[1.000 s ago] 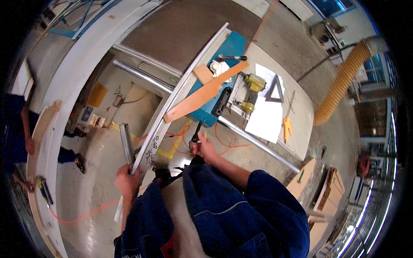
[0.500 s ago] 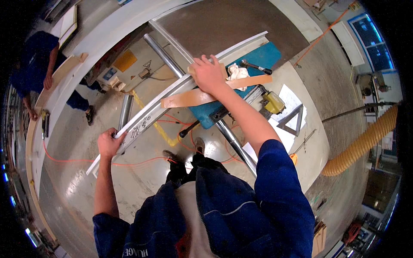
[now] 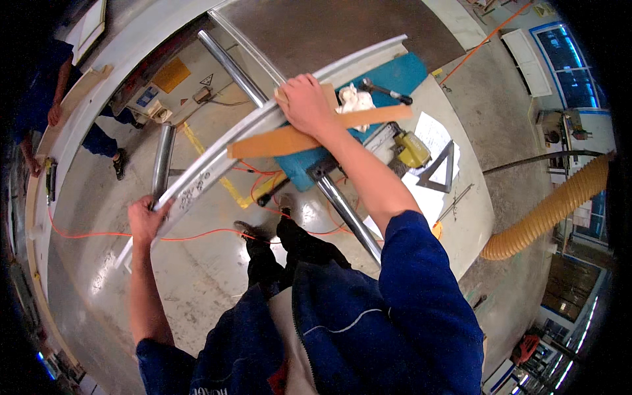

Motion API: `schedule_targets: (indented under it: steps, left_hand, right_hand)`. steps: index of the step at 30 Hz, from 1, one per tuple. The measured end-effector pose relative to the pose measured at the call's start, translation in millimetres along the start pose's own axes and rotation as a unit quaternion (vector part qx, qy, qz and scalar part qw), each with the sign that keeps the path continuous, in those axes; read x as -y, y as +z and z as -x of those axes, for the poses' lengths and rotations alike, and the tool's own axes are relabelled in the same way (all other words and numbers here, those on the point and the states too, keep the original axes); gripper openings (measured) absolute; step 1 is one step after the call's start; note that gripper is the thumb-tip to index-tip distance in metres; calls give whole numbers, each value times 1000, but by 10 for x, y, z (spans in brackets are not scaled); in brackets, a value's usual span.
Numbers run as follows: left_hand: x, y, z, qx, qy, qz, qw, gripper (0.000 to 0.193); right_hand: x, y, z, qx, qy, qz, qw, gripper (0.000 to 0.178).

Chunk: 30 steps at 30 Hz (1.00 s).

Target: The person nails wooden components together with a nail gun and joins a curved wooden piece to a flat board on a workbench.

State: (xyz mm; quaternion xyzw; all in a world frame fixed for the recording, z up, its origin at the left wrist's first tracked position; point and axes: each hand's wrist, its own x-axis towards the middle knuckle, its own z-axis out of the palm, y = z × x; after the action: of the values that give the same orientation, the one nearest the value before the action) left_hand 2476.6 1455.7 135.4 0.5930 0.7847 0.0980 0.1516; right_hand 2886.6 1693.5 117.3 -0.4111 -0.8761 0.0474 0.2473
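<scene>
A long, pale metal profile (image 3: 245,135) runs diagonally from lower left to upper right, slightly curved in this view. My left hand (image 3: 147,219) is closed around it near its lower left end. My right hand (image 3: 307,108) is closed over a tan block (image 3: 330,96) lying at the profile; the palm hides most of the block. Under my right wrist lies a flat tan strip (image 3: 273,143), angled across the teal support plate (image 3: 390,78). Dark handwritten marks show on the profile's side near my left hand.
On the teal plate are a crumpled white cloth (image 3: 355,99) and a black-handled lever (image 3: 387,91). To the right are a yellow-green machine part (image 3: 413,150), papers and a triangular square (image 3: 440,172). An orange hose (image 3: 197,236) crosses the floor. A co-worker (image 3: 49,99) stands far left.
The view has shifted, so most things sit further left. My right hand's fingers, spread before, are now drawn together over the block. My left hand keeps its grip on the profile.
</scene>
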Motion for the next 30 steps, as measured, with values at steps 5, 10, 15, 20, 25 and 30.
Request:
schedule_targets:
  steps: [5,10,15,20,25,30]
  left_hand:
    - [-162,156,429,-15,28,65,997,40]
    - [-306,156,442,26,24,78,996,31]
    - [-289,32,377,23,30,54,998,29]
    - [-272,-46,332,39,33,38,998,42]
    - [-593,-436,598,-90,43,101,990,51]
    - [-634,-587,1160,-130,-63,403,904,36]
  right_hand:
    - [29,-308,474,22,19,-28,999,19]
    - [48,-347,495,71,34,-27,997,17]
    - [86,-366,380,65,19,-14,998,15]
    - [-4,-391,309,113,24,-3,993,18]
    - [518,-495,-7,-28,121,-179,976,13]
    - [1781,-440,-117,96,146,-441,880,16]
